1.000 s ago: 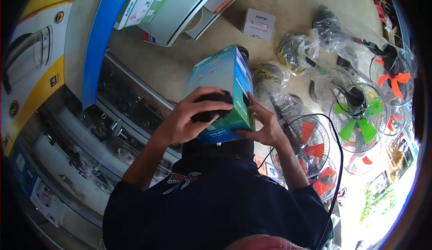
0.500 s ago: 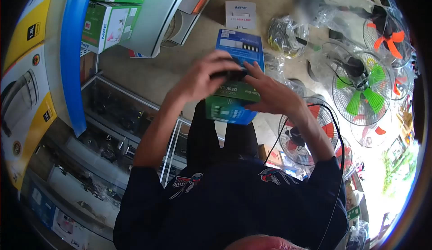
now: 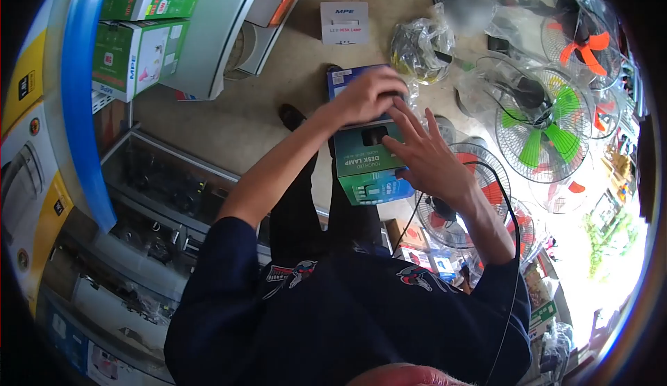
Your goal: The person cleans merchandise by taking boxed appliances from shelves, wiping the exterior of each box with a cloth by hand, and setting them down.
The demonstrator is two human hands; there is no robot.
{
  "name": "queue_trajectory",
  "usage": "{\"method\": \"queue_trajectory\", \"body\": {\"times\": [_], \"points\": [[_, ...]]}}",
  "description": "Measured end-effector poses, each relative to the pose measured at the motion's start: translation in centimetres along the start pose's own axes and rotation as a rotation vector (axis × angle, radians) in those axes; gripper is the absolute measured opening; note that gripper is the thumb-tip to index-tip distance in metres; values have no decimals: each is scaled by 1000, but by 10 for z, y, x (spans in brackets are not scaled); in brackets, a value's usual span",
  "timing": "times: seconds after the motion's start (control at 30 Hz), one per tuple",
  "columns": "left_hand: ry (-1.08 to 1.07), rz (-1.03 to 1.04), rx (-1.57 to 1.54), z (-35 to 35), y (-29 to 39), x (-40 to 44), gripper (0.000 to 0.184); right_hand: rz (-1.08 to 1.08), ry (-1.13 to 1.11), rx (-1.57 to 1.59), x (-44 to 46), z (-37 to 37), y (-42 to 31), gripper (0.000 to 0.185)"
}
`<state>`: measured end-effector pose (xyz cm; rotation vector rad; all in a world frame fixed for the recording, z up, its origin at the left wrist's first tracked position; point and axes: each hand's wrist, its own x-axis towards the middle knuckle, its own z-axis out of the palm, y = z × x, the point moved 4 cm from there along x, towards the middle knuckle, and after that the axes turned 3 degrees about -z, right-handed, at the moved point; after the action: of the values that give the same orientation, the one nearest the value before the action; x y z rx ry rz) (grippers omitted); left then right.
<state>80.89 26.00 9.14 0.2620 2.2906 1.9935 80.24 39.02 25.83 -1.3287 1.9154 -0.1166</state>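
Note:
A green and blue desk lamp box [image 3: 363, 162] stands upright in front of my legs. A dark square patch [image 3: 375, 136] shows on its top; I cannot tell whether it is print, an opening or an object. My left hand [image 3: 372, 95] is over the far side of the box, its fingers curled down round something dark that is mostly hidden. Beside it, my right hand [image 3: 432, 155] has its fingers spread, with the thumb and fingertips at the box's top and right side. Behind both, a blue box [image 3: 339, 77] is partly covered by my left hand.
A white MPE desk lamp box [image 3: 344, 23] stands on the floor beyond. Fans in plastic wrap, one with green blades [image 3: 556, 143], crowd the right. Left are a glass display case [image 3: 167, 167] and shelves with green MPE boxes [image 3: 139, 56]. A black cable [image 3: 511, 212] hangs by my right arm.
My left hand has moved right across the box, and the dark thing under it is now mostly hidden. More of the green box's top shows. The whole view has shifted slightly.

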Motion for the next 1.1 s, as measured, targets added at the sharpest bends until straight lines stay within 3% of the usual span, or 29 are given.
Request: {"method": "queue_trajectory", "body": {"times": [0.07,0.17,0.27,0.33,0.43,0.53,0.6,0.8,0.87,0.9,0.93,1.0,1.03,1.07,1.1], "points": [[-137,79,-30,11,21,-10,40,23,-12,25,-9,9,2,55],[-98,-71,20,7,-45,-14,40,32,-55,0,-16,17,-2,59],[-77,-467,175,3,-111,-31,33,-14,-60,77,-15,19,-4,63],[-97,-385,121,1,-72,-49,34,-26,-104,602,-12,31,1,71],[-225,-227,-31,-11,12,-83,39,11,-195,776,-13,49,5,76],[-306,-346,-53,-33,86,-104,44,12,-211,776,-10,61,-1,78],[-319,-407,118,-46,121,-118,51,31,-217,849,-10,65,-7,75],[-329,-481,333,-65,176,-153,54,-8,-74,642,13,55,-19,72],[-297,-467,365,-55,179,-152,56,69,15,499,23,54,-16,67],[-175,-454,389,-50,174,-150,58,37,150,433,28,58,-11,64],[-51,-439,413,-48,168,-149,61,25,146,429,34,61,-12,64],[29,-429,408,-53,154,-144,61,230,244,640,44,62,0,62],[118,-417,470,-59,149,-141,61,274,287,570,48,65,3,63],[206,-413,527,-64,145,-140,62,262,280,558,53,65,4,63],[261,-397,542,-67,142,-136,60,388,238,668,59,67,8,62]]}}
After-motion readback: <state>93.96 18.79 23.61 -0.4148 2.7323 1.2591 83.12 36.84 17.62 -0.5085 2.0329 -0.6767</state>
